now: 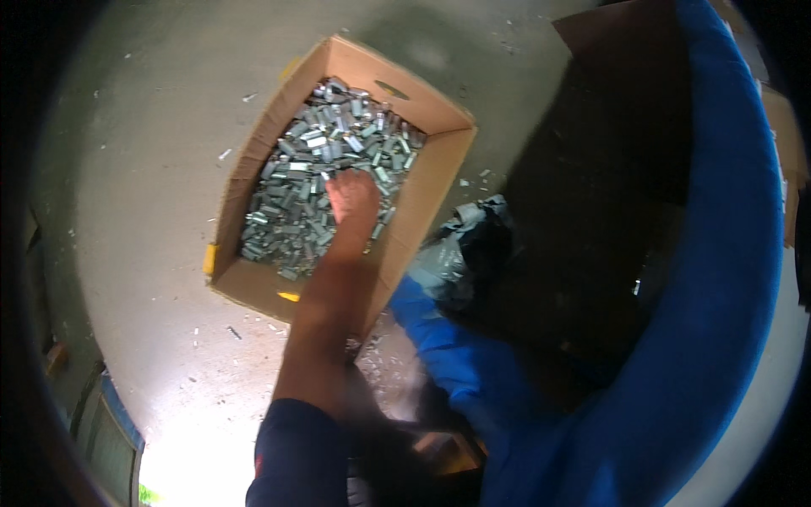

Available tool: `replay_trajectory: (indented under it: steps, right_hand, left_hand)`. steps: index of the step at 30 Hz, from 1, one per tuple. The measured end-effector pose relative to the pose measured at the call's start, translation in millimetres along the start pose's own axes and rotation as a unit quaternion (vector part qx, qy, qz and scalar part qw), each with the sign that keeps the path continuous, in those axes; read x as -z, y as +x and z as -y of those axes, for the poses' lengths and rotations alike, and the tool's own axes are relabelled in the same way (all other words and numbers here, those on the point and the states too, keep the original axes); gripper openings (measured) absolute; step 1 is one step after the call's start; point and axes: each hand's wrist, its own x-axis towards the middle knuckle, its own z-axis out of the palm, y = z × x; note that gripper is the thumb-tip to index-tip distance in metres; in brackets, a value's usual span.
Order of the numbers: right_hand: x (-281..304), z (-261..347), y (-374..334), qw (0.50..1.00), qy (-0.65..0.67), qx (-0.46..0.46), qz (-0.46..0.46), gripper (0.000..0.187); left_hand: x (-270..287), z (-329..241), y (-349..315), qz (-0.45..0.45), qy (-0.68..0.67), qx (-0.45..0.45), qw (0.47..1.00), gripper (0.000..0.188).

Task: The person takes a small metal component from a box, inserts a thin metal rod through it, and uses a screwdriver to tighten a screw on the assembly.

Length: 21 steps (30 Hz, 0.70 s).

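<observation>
Your left hand (pixel 355 196) was down among the small silvery metal pieces (pixel 291 211), fingers curled into the heap with the back of the hand upward. Whether those fingers had closed on any pieces, I couldn't tell, since their tips were hidden; your right hand was out of view. The pieces, short and block-like, lay loose and jumbled inside the open cardboard box (pixel 230 188), which sat at a slant on the floor (pixel 152 211). Your bare forearm passed over the box's near end, close to its right-hand long wall.

For a clean reach, that position called for keeping the wrist above the cardboard edge and letting the fingertips slip between pieces rather than press down on them. The edges looked hard and possibly sharp, so a light, gathered grip seemed wiser than a tight squeeze on bare skin. A straight lift would have suited best, clear of the crumpled plastic bag (pixel 443 264) and the blue fabric (pixel 735 169) to the right.
</observation>
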Motion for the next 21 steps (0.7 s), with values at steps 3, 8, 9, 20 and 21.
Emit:
replay_trajectory:
  steps: [3,8,9,20,21]
  right_hand:
    - [5,3,0,1.0,0.002,-0.004,0.014,0.035]
    - [8,7,1,1.0,0.005,-0.009,0.027,0.036]
    - [9,7,1,1.0,0.004,-0.009,0.03,0.036]
    - [15,9,3,0.999,0.013,-0.017,0.042,0.038]
    - [16,10,3,0.999,0.015,-0.015,0.043,0.039]
  left_hand:
    - [15,5,4,0.053,-0.036,-0.002,0.998,0.026]
    - [11,3,5,0.047,-0.028,-0.009,0.998,0.028]
    - [10,1,4,0.03,-0.027,-0.01,0.999,0.03]
    - [1,14,5,0.024,-0.091,-0.002,0.996,0.025]
    - [3,16,5,0.019,-0.095,0.005,0.995,0.026]
